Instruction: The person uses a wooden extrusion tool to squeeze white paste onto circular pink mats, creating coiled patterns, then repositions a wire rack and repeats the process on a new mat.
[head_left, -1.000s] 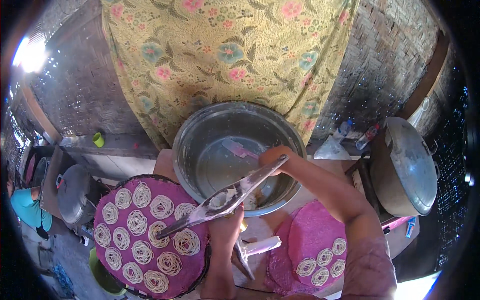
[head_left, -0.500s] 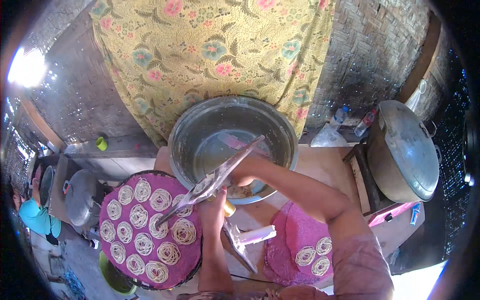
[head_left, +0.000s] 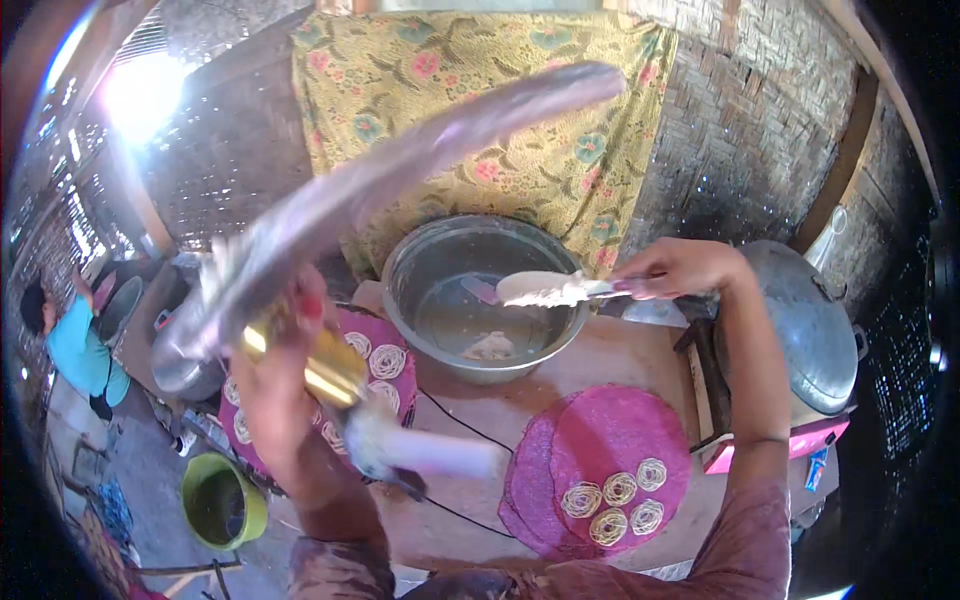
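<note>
My left hand is closed around a hand press, raised and smeared by motion. This has a long wooden bar, a brass-coloured cylinder and a white rod. Held in my right hand is a white paddle-like spoon with pale dough on it, over the right rim of a grey basin. A dough lump lies in the basin. Below my right forearm, a pink round mat carries several pale strand coils. Another pink mat with coils is partly hidden behind my left hand.
At right a large lidded pot stands by my right forearm. A dark cable crosses the table. A green bucket stands at lower left. Farther left, a person in a teal shirt handles a round tray. Behind the basin hangs a floral cloth.
My left hand has lifted the press up and left. My right hand has come out of the basin to the right with the dough-laden spoon. The view has shifted, and more coils show on the right mat.
</note>
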